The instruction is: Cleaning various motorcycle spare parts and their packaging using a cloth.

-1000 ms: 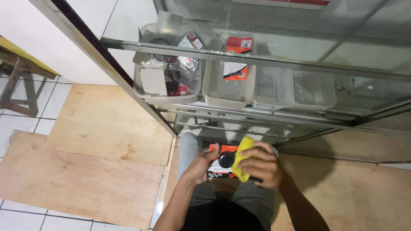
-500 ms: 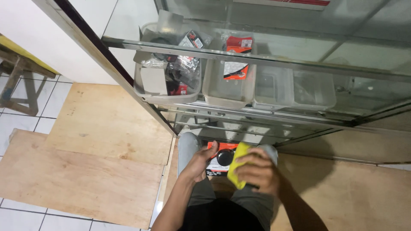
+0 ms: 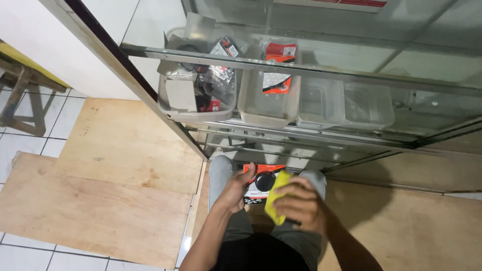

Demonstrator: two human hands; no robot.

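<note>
Glass display cabinet (image 3: 351,75), plywood sheets (image 3: 100,211) over white tiles (image 3: 20,145), wooden stool (image 3: 20,95).

Yellow cloth (image 3: 276,200), red-and-black package (image 3: 260,181), grey trousers (image 3: 221,173), pale brown plywood (image 3: 100,211).

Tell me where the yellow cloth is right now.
In the head view, the yellow cloth is low and centre, gripped in the right hand, against the red-and-black package that the left hand steadies.

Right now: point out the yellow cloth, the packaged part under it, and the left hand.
yellow cloth (image 3: 277,197), head view, on its bunched middle
packaged part (image 3: 262,179), head view, on the black round piece
left hand (image 3: 236,189), head view, on its back
</note>
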